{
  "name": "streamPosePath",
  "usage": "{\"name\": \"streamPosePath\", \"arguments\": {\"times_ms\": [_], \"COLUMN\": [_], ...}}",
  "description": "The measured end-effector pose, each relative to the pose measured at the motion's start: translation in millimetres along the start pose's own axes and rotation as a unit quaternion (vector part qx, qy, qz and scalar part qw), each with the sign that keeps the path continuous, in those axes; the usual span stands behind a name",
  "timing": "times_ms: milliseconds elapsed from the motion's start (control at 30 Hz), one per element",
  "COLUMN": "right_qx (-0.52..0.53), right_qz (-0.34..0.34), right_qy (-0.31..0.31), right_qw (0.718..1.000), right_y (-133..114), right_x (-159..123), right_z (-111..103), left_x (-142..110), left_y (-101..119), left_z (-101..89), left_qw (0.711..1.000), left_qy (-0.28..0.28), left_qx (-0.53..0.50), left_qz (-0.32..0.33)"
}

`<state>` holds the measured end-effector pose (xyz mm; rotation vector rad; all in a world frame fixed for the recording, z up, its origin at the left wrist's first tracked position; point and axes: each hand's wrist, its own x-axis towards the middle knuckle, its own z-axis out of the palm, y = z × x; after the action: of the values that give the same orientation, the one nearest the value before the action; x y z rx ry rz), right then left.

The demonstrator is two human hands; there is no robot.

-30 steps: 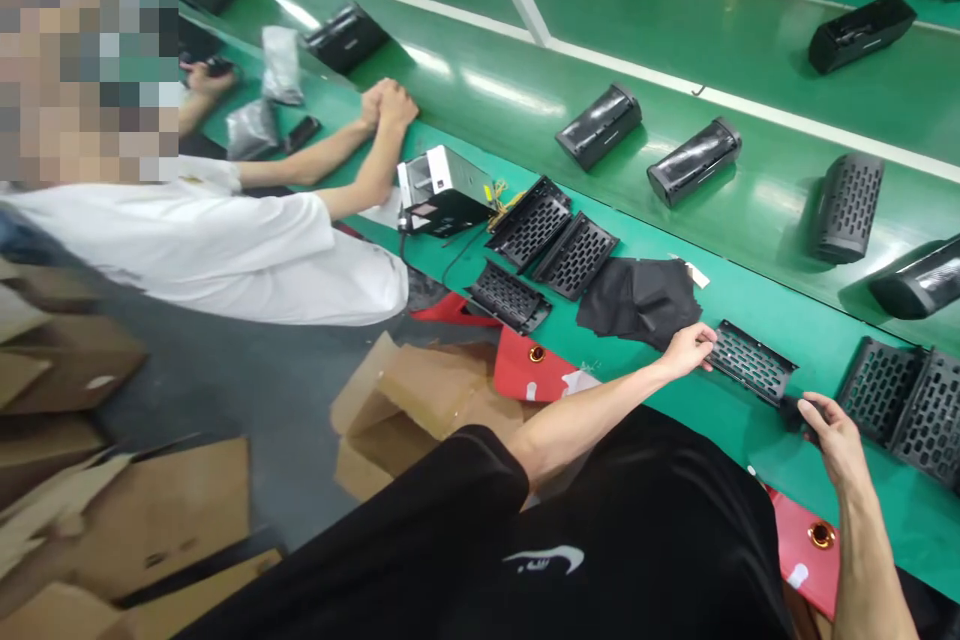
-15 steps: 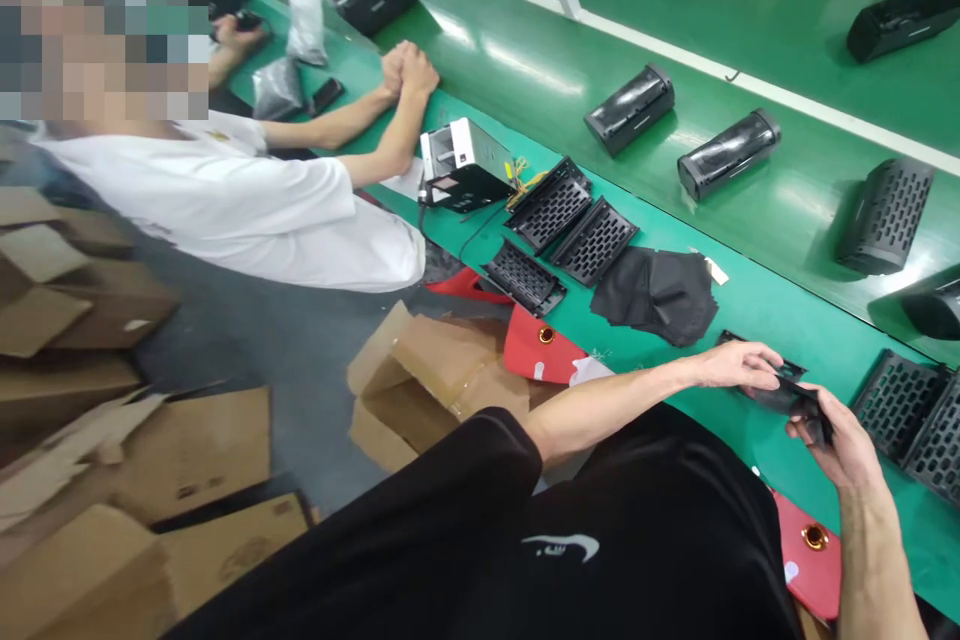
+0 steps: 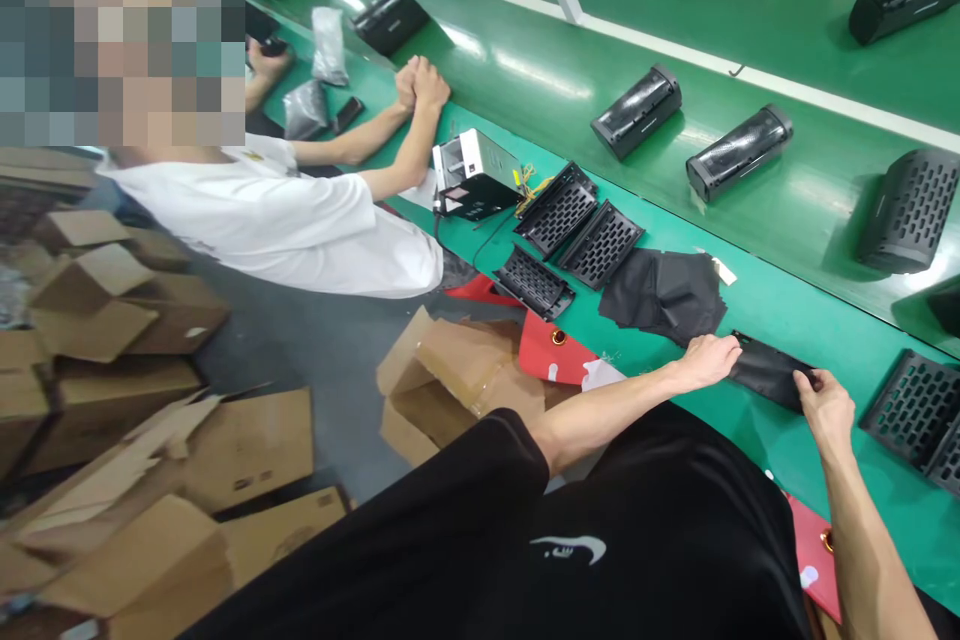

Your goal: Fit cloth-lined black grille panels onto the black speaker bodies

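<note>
There are five bare grilles [image 3: 602, 245], one held sheet [image 3: 772, 372], two bags [image 3: 328, 45].

Factory workshop around me: beyond the left hand [image 3: 716, 360], matching black units [image 3: 637, 112] line a long green surface [image 3: 810, 200]; to its left, a co-worker [image 3: 300, 220] shares the desk [image 3: 780, 308] and cardboard boxes [image 3: 259, 445] crowd the floor [image 3: 349, 360].

The black sheet [image 3: 772, 375] now lies flat over the perforated panel [image 3: 744, 337] (sliver of rim showing), left hand [image 3: 711, 361] and right hand [image 3: 828, 405] spread apart to opposite ends.
</note>
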<state>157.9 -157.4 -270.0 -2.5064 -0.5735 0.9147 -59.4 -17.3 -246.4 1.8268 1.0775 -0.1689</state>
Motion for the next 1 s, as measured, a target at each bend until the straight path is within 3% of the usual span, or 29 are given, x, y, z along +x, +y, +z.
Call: {"name": "streamPosePath", "arguments": {"times_ms": [200,333,433,500,600,733,1000], "right_qx": [-0.031,0.015,0.072,0.125,0.213,0.303,0.406], "right_qz": [-0.04,-0.076,-0.06,-0.039,-0.003,0.02,0.04], "right_qy": [0.066,0.04,0.009,-0.027,-0.079,-0.079,-0.071], "right_qw": [0.997,0.996,0.996,0.991,0.974,0.95,0.91], "right_y": [6.7,5.0,0.5,-3.2,-11.3,-26.6,-46.3], "right_x": [-4.7,4.7,11.7,11.2,1.6,-19.1,-59.0], "right_z": [-7.8,-11.7,-16.5,-25.1,-42.2,-58.5,-79.7], "left_x": [-4.6,9.6,19.1,20.8,17.4,9.9,-8.0], "left_y": [-2.4,-0.8,-0.1,1.4,7.3,19.9,39.4], "left_z": [-3.2,-2.1,-4.7,-10.6,-23.2,-35.5,-50.4], "left_qw": [0.997,0.997,0.998,0.999,0.99,0.941,0.913], "left_qy": [0.055,0.037,0.034,0.044,0.026,-0.05,-0.038], "left_qx": [0.035,0.054,0.046,0.007,-0.139,-0.334,-0.406], "left_qz": [-0.043,-0.038,-0.032,-0.014,0.006,-0.014,0.034]}}
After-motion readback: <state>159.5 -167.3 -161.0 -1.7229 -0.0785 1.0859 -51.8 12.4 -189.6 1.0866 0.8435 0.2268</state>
